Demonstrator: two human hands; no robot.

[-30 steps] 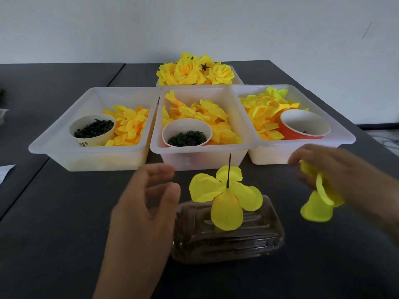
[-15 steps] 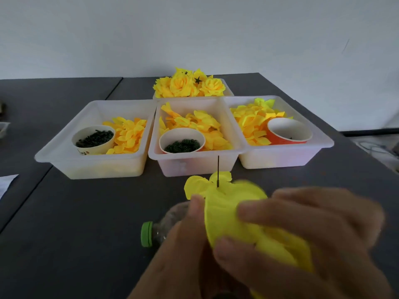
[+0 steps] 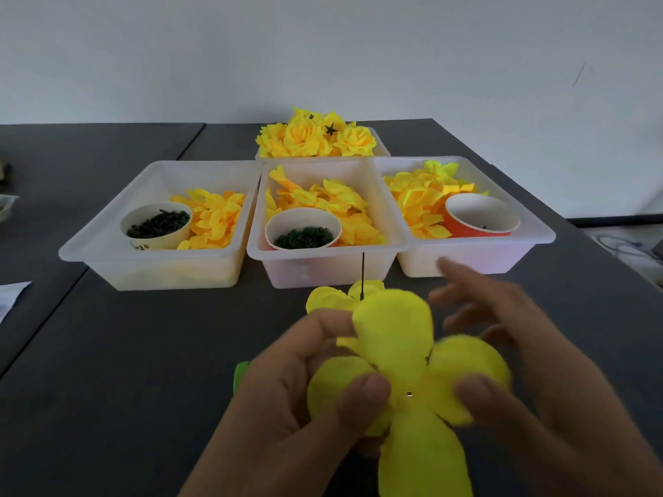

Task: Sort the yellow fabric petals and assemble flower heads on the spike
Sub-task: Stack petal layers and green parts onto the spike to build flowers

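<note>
A large yellow four-lobed fabric petal piece (image 3: 405, 374) is spread flat in front of me. My left hand (image 3: 305, 396) pinches its left lobe with the thumb on top. My right hand (image 3: 531, 382) pinches its right lobe with the thumb, the other fingers spread and blurred. Behind it a thin dark spike (image 3: 363, 272) stands upright, carrying a yellow petal layer (image 3: 330, 295). The spike's clear bottle base is mostly hidden; only its green cap (image 3: 240, 374) shows.
Three translucent bins (image 3: 154, 267) (image 3: 323, 270) (image 3: 466, 256) stand in a row with loose yellow petals and paper cups (image 3: 158, 224) (image 3: 303, 231) (image 3: 480, 213) of small dark green parts. A fourth bin behind holds finished yellow flowers (image 3: 315, 136). The dark table's right edge runs close.
My right hand brought a petal piece in from the right. Both hands now hold it, spread flat, in front of the spike. The camera has tilted down and nearer.
</note>
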